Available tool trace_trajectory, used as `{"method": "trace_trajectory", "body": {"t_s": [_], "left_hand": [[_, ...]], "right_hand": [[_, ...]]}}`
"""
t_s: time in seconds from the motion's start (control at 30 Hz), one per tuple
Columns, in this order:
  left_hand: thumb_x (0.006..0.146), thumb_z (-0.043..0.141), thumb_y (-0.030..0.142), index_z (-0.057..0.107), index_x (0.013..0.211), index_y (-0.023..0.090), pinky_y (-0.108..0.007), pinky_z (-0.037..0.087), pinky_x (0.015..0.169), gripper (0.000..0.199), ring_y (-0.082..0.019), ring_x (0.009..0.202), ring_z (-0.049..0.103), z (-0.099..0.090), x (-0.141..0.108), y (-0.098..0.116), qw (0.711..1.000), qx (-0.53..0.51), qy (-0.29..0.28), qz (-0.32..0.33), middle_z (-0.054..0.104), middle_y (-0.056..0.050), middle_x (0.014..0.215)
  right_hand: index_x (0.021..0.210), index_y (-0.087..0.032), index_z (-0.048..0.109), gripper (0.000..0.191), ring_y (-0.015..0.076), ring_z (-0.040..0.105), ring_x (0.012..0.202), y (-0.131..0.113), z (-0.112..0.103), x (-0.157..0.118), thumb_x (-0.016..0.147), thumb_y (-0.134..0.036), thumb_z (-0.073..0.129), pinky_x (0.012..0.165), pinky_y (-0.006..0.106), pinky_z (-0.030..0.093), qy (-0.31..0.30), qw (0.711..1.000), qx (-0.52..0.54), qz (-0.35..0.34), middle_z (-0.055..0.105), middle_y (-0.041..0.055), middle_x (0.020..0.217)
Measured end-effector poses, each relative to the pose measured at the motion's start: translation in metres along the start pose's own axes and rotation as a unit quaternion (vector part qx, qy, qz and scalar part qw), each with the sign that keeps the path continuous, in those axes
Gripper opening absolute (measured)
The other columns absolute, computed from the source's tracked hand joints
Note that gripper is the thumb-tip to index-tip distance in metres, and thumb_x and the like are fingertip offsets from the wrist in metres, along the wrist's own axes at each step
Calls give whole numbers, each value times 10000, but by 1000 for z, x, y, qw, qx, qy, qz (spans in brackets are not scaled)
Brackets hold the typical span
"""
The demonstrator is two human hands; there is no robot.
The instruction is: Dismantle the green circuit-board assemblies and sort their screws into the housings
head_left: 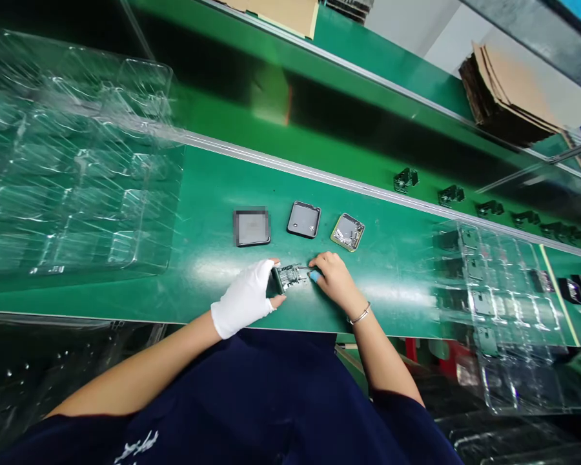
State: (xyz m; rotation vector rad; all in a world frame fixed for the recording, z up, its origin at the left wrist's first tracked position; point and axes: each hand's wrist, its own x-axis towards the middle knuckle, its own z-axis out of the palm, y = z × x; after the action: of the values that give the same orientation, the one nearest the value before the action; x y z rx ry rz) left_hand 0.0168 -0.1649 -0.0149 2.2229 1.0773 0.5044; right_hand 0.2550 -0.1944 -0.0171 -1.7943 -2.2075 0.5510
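Observation:
My left hand (246, 299), in a white glove with bare fingertips, grips a small dark mechanical assembly (288, 278) with a flat end plate and metal parts inside. It is held low over the green bench, tilted on its side. My right hand (335, 278) is close by on the right, its fingers pinched on a thin dark metal piece (305, 267) that reaches to the assembly. A blue cover sits on one of the right fingertips. Whether the thin piece is a tool or part of the assembly I cannot tell.
Beyond my hands stand three shallow trays: a grey one (252, 228), one with a few tiny parts (304, 219), and one of small metal pieces (348, 232). Clear plastic blister trays (77, 168) lie left, others (513, 290) right. Several dark assemblies (405, 180) line the ledge.

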Motion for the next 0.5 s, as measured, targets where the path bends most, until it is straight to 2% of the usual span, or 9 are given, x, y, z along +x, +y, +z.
{"method": "trace_trajectory", "body": {"t_s": [0.13,0.27,0.5], "left_hand": [[727,590,241,426,1233,146,-476,496,946,541,-314,1124,586,2,7,-6,999,-23,10,-24,585,-154,1204],[738,571,248,435,1245,155,-472,477,978,533,-305,1149,569,-6,11,-14,999,-46,-8,-12,586,-145,1210],[761,587,284,454,1254,167,-471,481,970,524,-310,1134,575,-4,10,-18,999,-37,2,5,595,-137,1198]], "right_hand": [[940,-168,565,341,224,512,905,1,4,4,728,27,383,846,363,435,20,999,30,8,576,89,935],[999,-189,563,293,192,550,919,-2,5,7,815,-19,411,851,320,450,1,991,128,-37,610,58,954],[985,-212,612,281,188,573,912,-12,9,12,835,-34,454,828,301,453,-25,996,77,-26,620,46,933]]}}
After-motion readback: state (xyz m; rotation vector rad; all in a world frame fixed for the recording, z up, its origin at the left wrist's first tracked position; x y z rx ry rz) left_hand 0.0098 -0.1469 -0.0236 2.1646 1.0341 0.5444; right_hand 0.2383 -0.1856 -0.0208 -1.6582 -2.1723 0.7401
